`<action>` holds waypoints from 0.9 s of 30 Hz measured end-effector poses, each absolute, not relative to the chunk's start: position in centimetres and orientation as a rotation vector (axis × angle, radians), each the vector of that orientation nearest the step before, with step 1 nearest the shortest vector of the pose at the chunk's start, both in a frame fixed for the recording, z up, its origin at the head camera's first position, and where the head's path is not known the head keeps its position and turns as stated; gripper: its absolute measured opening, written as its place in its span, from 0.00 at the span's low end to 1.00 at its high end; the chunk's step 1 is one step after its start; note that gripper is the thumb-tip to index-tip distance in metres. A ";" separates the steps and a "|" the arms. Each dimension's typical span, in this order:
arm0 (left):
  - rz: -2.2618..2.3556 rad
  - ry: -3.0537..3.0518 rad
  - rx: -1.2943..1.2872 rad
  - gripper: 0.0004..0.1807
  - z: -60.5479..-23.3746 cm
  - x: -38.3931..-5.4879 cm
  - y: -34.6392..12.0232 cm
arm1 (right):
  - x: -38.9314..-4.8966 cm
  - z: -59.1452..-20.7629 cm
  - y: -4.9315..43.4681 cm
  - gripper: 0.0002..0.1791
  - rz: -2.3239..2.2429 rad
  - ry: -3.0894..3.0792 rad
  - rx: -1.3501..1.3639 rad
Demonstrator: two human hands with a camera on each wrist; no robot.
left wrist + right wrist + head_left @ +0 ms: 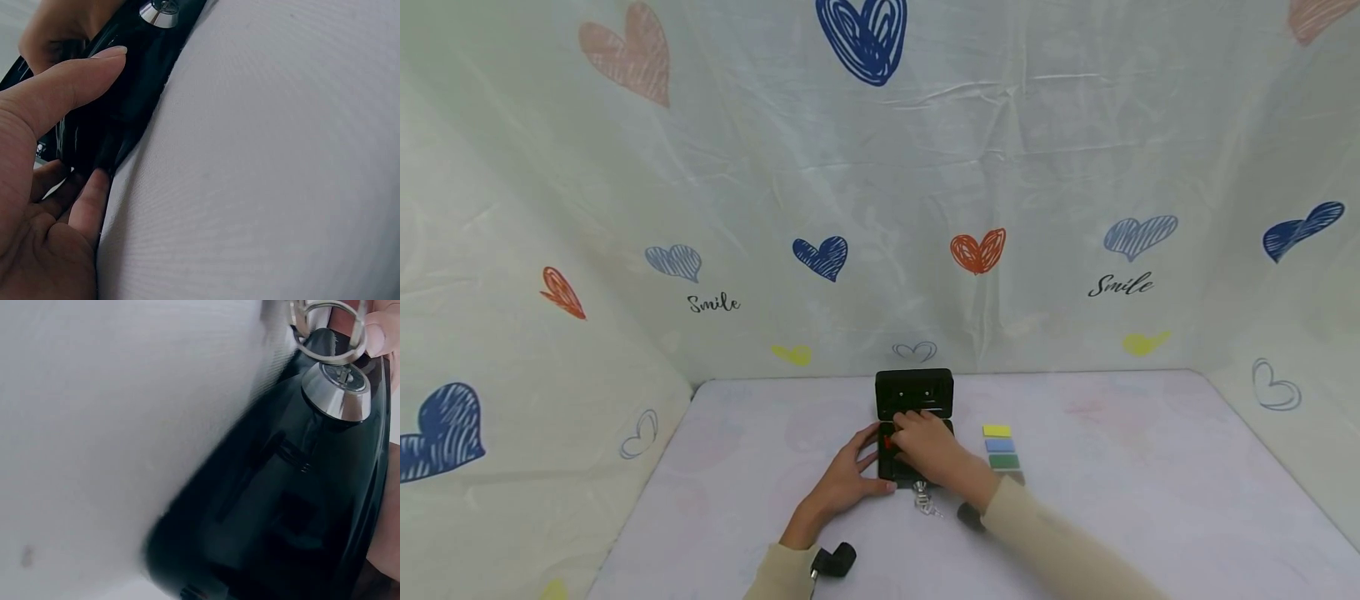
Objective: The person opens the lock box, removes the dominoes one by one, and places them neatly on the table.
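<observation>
A black lockbox (914,395) sits on the table with its lid raised. My left hand (842,485) rests against the box's left side, fingers spread along the wall and thumb across the front. My right hand (934,446) reaches down inside from the right; its fingertips are hidden, and I cannot tell whether they hold anything. A small red thing (887,442) shows inside by those fingers. On the front wall is a round silver lock (340,390) with a metal ring (325,359) beside it. Keys (925,502) hang at the front.
Right of the box, coloured pieces lie in a column: yellow (997,431), blue (999,446), green (1003,461) and a greyish one partly behind my right forearm. A white cloth backdrop (880,183) printed with hearts rises behind the white table (1112,467). Black wrist cameras ride on both arms.
</observation>
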State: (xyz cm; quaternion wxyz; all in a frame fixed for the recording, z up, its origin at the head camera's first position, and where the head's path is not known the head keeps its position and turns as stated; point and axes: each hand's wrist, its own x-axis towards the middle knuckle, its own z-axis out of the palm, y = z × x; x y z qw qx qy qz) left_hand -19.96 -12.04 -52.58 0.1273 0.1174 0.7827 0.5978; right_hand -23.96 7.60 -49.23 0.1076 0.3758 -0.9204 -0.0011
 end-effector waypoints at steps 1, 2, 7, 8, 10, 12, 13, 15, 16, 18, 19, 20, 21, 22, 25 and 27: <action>1.740 2.278 0.342 0.56 -52.6 -20.0 -12.0 | -23.9 -49.2 7.6 0.12 0.005 -2.708 1.109; 1.742 2.277 0.342 0.56 -52.6 -20.0 -12.0 | -23.9 -49.1 7.7 0.11 0.012 -2.708 1.110; 1.746 2.269 0.345 0.56 -52.6 -20.0 -12.1 | -23.9 -49.0 7.7 0.13 0.028 -2.694 1.107; 1.746 2.268 0.345 0.56 -52.6 -20.0 -12.1 | -23.9 -49.1 7.7 0.14 0.027 -2.693 1.106; 1.744 2.268 0.344 0.56 -52.6 -20.0 -12.1 | -23.9 -49.1 7.7 0.14 0.028 -2.693 1.108; 1.741 2.268 0.342 0.56 -52.6 -20.0 -12.1 | -23.9 -49.1 7.7 0.14 0.031 -2.703 1.109; 1.736 2.271 0.341 0.56 -52.6 -20.0 -12.1 | -23.9 -49.1 7.7 0.14 0.032 -2.710 1.111; 1.733 2.272 0.340 0.56 -52.6 -20.1 -12.0 | -23.9 -49.1 7.7 0.13 0.035 -2.724 1.112; 1.731 2.274 0.343 0.56 -52.6 -20.1 -12.0 | -23.9 -49.0 7.6 0.13 0.036 -2.727 1.113; 1.729 2.277 0.344 0.56 -52.6 -20.1 -12.0 | -24.0 -49.0 7.6 0.13 0.044 -2.732 1.117; 1.729 2.279 0.345 0.56 -52.6 -20.1 -12.0 | -24.0 -49.0 7.6 0.14 0.050 -2.734 1.120; 1.732 2.278 0.348 0.56 -52.6 -20.0 -12.0 | -24.0 -49.0 7.7 0.13 0.055 -2.733 1.123; 1.733 2.279 0.349 0.56 -52.6 -20.0 -12.0 | -24.0 -49.0 7.7 0.13 0.061 -2.731 1.127; 1.735 2.279 0.351 0.56 -52.6 -20.0 -12.0 | -24.0 -49.0 7.7 0.13 0.058 -2.725 1.134; 1.740 2.274 0.348 0.56 -52.5 -19.9 -12.0 | -23.9 -49.0 7.8 0.14 0.050 -2.708 1.149; 1.740 2.272 0.346 0.56 -52.5 -19.9 -12.0 | -23.9 -49.0 7.9 0.14 0.029 -2.682 1.154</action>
